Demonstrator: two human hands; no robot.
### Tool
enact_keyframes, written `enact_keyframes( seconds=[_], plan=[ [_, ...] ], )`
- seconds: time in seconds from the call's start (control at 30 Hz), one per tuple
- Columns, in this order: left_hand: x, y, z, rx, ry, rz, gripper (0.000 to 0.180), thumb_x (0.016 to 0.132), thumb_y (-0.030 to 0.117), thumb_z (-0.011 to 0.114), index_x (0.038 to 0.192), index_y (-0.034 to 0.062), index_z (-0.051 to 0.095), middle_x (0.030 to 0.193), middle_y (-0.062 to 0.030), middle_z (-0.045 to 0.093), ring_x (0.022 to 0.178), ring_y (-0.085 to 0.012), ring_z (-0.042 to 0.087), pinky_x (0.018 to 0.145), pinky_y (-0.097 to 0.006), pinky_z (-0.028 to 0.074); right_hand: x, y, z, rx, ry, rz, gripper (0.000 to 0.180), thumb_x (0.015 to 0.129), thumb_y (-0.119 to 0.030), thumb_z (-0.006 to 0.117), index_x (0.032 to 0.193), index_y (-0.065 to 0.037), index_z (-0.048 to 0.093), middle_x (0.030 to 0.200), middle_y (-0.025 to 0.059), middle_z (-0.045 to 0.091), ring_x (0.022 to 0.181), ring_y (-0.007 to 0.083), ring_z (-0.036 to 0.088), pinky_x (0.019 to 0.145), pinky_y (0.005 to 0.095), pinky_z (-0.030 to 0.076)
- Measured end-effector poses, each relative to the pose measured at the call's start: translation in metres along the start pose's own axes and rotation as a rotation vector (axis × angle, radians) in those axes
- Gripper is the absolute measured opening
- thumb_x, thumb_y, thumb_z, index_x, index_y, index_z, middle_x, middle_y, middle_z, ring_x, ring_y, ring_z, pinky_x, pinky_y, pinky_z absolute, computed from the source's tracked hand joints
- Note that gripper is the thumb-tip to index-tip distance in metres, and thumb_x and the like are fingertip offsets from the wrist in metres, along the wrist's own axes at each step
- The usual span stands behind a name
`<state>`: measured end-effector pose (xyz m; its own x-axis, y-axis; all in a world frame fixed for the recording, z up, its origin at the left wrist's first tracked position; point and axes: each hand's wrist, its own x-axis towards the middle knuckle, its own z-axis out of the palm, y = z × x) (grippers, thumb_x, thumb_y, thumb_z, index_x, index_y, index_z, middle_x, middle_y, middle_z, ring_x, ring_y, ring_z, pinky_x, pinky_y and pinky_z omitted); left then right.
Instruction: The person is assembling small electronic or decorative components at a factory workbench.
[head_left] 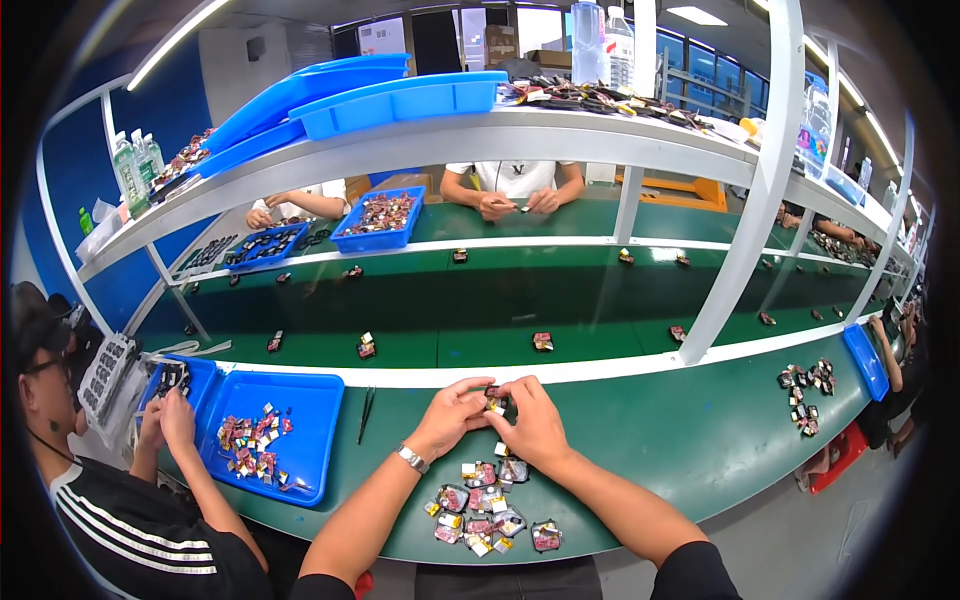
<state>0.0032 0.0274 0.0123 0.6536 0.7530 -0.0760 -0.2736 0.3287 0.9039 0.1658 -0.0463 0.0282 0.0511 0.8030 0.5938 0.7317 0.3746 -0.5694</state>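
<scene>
Both hands meet at the near edge of the green bench, the left hand (pixel 452 412) and right hand (pixel 530 420) pinching one small part (pixel 495 403) between fingertips, apparently for close work, just beyond the pile of parts (pixel 482 510) kept within reach.

A factory assembly line — green conveyor belt (pixel 480 300), blue parts trays (pixel 310 400), workers seated along both sides.
</scene>
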Motion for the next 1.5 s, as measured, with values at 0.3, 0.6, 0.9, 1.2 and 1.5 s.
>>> enact_keyframes(
  seconds=[0.3,0.6,0.9,1.2,1.5],
  plan=[
    [0.001,-0.003,0.002,-0.087,-0.031,0.003,0.029,0.092,-0.003,0.057,0.119,0.0039,0.049,0.117,-0.0116,0.061,0.108,-0.0197,0.061,0.094,-0.037,0.054,0.003,0.008,-0.001,0.064,-0.028,0.046,0.026,0.075,-0.006,0.072,0.098,-0.003,0.060,0.095,0.0107,0.057,0.082,0.0254,0.063,0.071,0.0364,0.054],
    [0.000,-0.002,0.004,0.050,-0.041,-0.034,0.029,0.093,-0.003,0.055,0.120,0.0040,0.048,0.116,-0.0120,0.060,0.108,-0.0212,0.061,0.095,-0.038,0.054,0.008,0.015,-0.009,-0.274,-0.095,-0.295,0.017,0.079,-0.010,0.065,0.095,-0.005,0.062,0.092,0.0070,0.060,0.082,0.0244,0.063,0.068,0.0368,0.055],
    [-0.002,0.000,0.003,-0.073,-0.009,0.002,0.029,0.094,-0.001,0.054,0.121,0.0038,0.047,0.116,-0.0113,0.059,0.106,-0.0194,0.061,0.092,-0.035,0.056,0.011,0.022,-0.011,-0.226,-0.083,-0.398,0.018,0.077,-0.008,0.066,0.095,-0.007,0.066,0.093,0.0043,0.062,0.085,0.0217,0.063,0.067,0.0332,0.055],
    [0.000,-0.001,0.003,-0.062,-0.003,-0.012,0.030,0.093,0.001,0.057,0.121,0.0034,0.047,0.116,-0.0112,0.059,0.104,-0.0203,0.063,0.091,-0.036,0.057,0.014,0.018,-0.018,-0.154,-0.094,-0.350,0.020,0.075,-0.007,0.069,0.095,-0.008,0.067,0.097,0.0048,0.059,0.090,0.0234,0.060,0.073,0.0352,0.053],
    [0.000,-0.003,0.007,0.099,0.052,0.074,0.033,0.095,-0.003,0.049,0.128,-0.0016,0.047,0.117,-0.0128,0.061,0.106,-0.0188,0.062,0.091,-0.033,0.057,0.015,0.015,-0.021,-0.241,-0.141,-0.365,0.020,0.076,-0.007,0.066,0.096,-0.008,0.064,0.100,0.0058,0.058,0.094,0.0250,0.059,0.077,0.0368,0.051]
  ],
)
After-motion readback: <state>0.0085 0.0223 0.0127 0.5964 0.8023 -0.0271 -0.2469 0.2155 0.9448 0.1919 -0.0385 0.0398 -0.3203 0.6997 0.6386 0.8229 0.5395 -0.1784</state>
